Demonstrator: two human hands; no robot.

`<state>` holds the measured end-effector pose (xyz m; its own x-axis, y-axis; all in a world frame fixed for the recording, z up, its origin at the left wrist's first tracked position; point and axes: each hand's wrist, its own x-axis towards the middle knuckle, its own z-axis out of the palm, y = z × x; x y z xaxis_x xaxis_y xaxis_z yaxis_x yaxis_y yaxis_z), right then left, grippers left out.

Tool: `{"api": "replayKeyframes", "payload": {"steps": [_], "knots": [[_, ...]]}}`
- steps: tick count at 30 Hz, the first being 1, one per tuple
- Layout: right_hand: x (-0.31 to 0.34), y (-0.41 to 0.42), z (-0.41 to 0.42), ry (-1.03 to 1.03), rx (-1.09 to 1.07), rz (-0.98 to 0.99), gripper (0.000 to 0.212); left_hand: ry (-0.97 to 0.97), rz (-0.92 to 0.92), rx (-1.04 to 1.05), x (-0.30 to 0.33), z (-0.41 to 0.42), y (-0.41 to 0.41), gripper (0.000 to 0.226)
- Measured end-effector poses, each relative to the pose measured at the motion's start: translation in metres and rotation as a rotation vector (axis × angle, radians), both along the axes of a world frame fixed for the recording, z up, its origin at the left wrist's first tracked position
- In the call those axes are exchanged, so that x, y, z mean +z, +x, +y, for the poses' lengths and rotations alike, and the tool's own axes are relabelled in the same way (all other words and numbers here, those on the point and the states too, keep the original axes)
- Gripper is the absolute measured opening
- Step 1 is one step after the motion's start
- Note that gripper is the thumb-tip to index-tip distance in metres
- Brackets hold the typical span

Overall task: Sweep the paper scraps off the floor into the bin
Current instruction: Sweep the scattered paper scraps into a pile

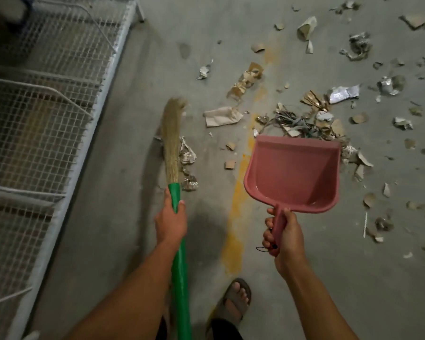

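Observation:
My left hand (171, 222) grips the green handle of a grass broom (172, 141); its straw head points away from me over the concrete floor. My right hand (284, 235) holds the handle of an empty pink dustpan (292, 173), raised above the floor with its mouth facing away. Just beyond the pan's lip lies a heap of paper scraps (304, 121). More torn paper and foil bits (358, 46) are scattered across the floor to the right and far side. A few crumpled scraps (188, 155) lie beside the broom head. No bin is in view.
A white wire-mesh rack (47, 99) runs along the left side. A yellow stain (238, 197) streaks the grey floor between broom and dustpan. My sandalled foot (236, 300) stands at the bottom centre.

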<state>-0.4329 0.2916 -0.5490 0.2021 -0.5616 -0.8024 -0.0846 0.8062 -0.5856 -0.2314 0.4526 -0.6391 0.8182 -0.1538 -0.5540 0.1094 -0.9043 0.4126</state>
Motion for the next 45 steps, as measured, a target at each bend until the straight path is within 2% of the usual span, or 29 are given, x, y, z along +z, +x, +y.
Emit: {"api": "replayKeyframes", "payload": {"steps": [7, 11, 14, 20, 27, 31, 39, 45], "knots": [[-0.029, -0.016, 0.021, 0.053, 0.097, 0.020, 0.034, 0.174, 0.111, 0.281, -0.022, 0.052, -0.039, 0.064], [-0.050, -0.010, 0.036, 0.100, 0.179, 0.004, 0.035, 0.164, 0.257, 0.355, -0.068, 0.074, -0.059, 0.052], [-0.066, -0.012, 0.039, 0.114, 0.203, -0.011, 0.037, 0.144, 0.289, 0.280, -0.099, 0.066, -0.074, 0.052], [-0.084, -0.040, 0.031, 0.087, 0.127, 0.001, 0.039, 0.036, 0.356, 0.067, -0.124, -0.013, -0.103, 0.070], [-0.086, -0.085, 0.026, 0.046, -0.056, 0.045, 0.040, -0.080, 0.371, -0.387, -0.117, -0.114, -0.120, 0.071], [-0.078, -0.096, 0.025, 0.019, -0.126, 0.056, 0.039, -0.183, 0.276, -0.545, -0.094, -0.131, -0.136, 0.070], [-0.064, -0.103, 0.028, 0.011, -0.247, 0.013, 0.037, -0.178, 0.203, -0.343, -0.061, -0.063, -0.166, 0.068], [-0.062, -0.118, 0.034, 0.002, -0.254, 0.022, 0.038, 0.048, 0.124, -0.233, -0.071, -0.002, -0.186, 0.068]]}}
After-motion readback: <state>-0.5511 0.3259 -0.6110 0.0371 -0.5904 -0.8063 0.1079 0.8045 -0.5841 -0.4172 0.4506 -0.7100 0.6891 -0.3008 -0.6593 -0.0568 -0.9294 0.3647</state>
